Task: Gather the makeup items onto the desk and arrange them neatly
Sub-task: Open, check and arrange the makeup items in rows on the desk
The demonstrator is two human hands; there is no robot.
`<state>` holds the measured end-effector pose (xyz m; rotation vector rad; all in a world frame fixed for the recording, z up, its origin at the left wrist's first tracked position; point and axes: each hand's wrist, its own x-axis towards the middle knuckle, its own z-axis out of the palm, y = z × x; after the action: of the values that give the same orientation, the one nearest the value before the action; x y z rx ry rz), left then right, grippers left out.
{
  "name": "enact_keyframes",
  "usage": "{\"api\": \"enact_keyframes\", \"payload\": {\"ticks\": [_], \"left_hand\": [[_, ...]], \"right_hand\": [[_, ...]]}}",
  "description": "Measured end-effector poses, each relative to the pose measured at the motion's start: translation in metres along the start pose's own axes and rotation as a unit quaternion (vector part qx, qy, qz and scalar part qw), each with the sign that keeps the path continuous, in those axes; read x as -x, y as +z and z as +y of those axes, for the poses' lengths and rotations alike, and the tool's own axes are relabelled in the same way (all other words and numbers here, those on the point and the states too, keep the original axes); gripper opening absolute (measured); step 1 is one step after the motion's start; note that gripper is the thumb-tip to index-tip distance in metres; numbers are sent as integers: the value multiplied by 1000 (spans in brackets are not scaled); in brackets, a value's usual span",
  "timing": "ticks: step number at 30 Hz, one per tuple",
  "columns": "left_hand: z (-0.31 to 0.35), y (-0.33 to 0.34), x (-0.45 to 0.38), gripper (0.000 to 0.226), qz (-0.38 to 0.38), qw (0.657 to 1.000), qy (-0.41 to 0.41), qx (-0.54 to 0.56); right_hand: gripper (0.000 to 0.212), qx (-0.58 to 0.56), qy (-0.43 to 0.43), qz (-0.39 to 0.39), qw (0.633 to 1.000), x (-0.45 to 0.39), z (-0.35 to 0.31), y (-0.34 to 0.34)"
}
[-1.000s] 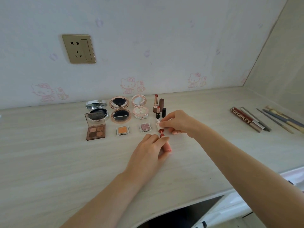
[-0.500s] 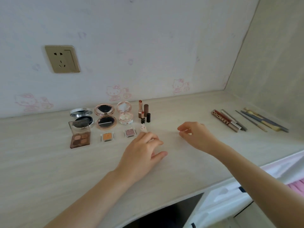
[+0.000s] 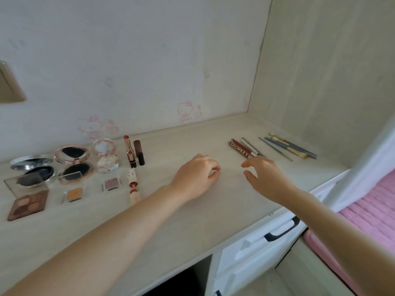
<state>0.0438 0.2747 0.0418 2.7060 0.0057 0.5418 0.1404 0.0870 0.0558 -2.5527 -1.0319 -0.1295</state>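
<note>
A red tube lettered COLORKEY (image 3: 241, 148) and slim pencils and brushes (image 3: 286, 148) are lying at the right of the pale wood-grain surface (image 3: 162, 227), apart from the compacts. The right hand (image 3: 264, 178), empty and half open, is reaching just beside the tube and could scatter them. The left hand (image 3: 195, 178), loosely curled and empty, is resting on the surface.

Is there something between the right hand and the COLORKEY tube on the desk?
Nothing visible. The right hand hovers open just in front of the COLORKEY tube, with only bare desk between them. The left hand is off to the side.
</note>
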Motion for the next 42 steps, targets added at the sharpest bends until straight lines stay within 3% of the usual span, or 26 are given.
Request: {"api": "enact_keyframes", "payload": {"ticks": [12,21,31,37,42], "left_hand": [[6,51,-99,48,-69,997,-19,-5],[-1,54,-114,50,-102,990,31,-91],[-6,41,-95,13,-77,989,43,-120],[-13,14,-74,14,-75,986,50,-139],[-20,-22,-39,16,-46,994,40,-89]], "right_hand": [[27,71,44,58,995,-25,47,6],[25,95,50,71,992,-37,44,16],[22,87,48,55,994,-33,35,17],[18,2,36,81,996,-33,13,6],[13,-127,55,87,987,-30,-21,-3]]}}
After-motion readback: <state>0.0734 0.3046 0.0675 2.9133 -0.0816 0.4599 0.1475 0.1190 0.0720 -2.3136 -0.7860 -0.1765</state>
